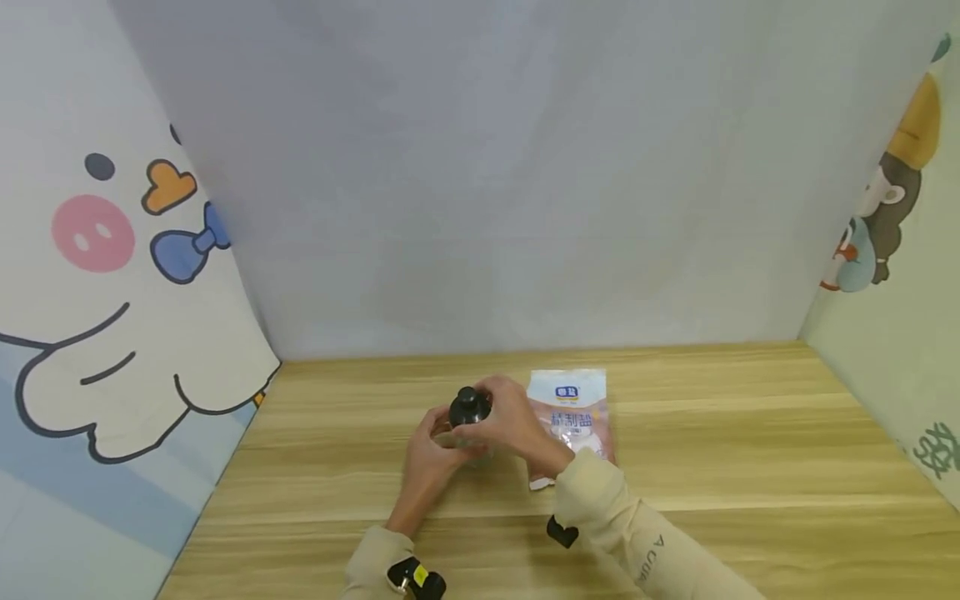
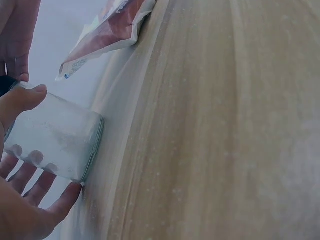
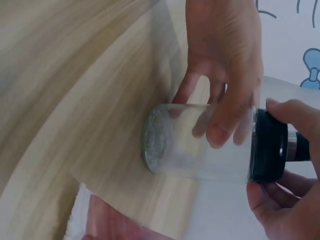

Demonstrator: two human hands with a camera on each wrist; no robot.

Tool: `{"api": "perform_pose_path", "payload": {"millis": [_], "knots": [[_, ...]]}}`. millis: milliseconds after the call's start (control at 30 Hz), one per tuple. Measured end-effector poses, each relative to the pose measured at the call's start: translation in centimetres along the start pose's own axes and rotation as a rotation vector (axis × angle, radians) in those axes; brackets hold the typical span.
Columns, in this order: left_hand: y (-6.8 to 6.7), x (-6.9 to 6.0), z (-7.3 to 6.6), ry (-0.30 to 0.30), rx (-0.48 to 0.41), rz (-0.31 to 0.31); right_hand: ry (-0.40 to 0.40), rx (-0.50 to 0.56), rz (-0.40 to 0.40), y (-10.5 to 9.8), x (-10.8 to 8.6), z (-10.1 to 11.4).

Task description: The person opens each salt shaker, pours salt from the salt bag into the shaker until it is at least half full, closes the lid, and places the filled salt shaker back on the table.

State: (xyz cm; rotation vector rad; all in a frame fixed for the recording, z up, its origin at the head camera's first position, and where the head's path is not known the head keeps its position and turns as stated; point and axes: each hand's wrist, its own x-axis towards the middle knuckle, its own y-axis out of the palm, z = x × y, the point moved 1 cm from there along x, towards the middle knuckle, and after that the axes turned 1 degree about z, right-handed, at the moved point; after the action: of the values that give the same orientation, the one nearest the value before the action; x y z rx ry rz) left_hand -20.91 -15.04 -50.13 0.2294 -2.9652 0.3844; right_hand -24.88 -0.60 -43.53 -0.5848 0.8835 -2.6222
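A clear glass jar point(image 3: 190, 160) with a black lid point(image 3: 268, 145) stands upright on the table, a knob on top of the lid. My left hand point(image 1: 433, 457) holds the jar round its side, thumb on one face and fingers spread on the other, as the left wrist view shows on the glass point(image 2: 55, 132). On the lid's rim, my right hand point(image 1: 516, 423) grips with thumb and fingers. The glass looks cloudy, with whitish specks near its base. Just right of the jar lies a pink and white salt packet point(image 1: 572, 408), partly covered by my right wrist.
The wood-grain table point(image 1: 712, 450) runs up to a grey cloth backdrop point(image 1: 510, 183). Printed cartoon panels close off the left side point(image 1: 135, 350) and the right side point(image 1: 900, 350).
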Motion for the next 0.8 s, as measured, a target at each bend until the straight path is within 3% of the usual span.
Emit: {"api": "perform_pose_path", "payload": {"millis": [333,467,667,800], "knots": [[-0.6,-0.1,-0.2,0.039,0.1,-0.011,-0.032,0.006,0.065,-0.3,0.3,0.0],[-0.6,-0.1,-0.5,0.069,0.098,0.016,0.002,0.014,0.067,-0.2,0.2,0.3],[-0.5,-1.2,-3.3,0.054,0.022,0.057,0.055,-0.041,0.019,0.1,-0.3,1.0],[-0.5,-1.7,-4.2,0.051,0.058,0.041,0.079,-0.093,-0.027,0.6,-0.5,1.7]]}}
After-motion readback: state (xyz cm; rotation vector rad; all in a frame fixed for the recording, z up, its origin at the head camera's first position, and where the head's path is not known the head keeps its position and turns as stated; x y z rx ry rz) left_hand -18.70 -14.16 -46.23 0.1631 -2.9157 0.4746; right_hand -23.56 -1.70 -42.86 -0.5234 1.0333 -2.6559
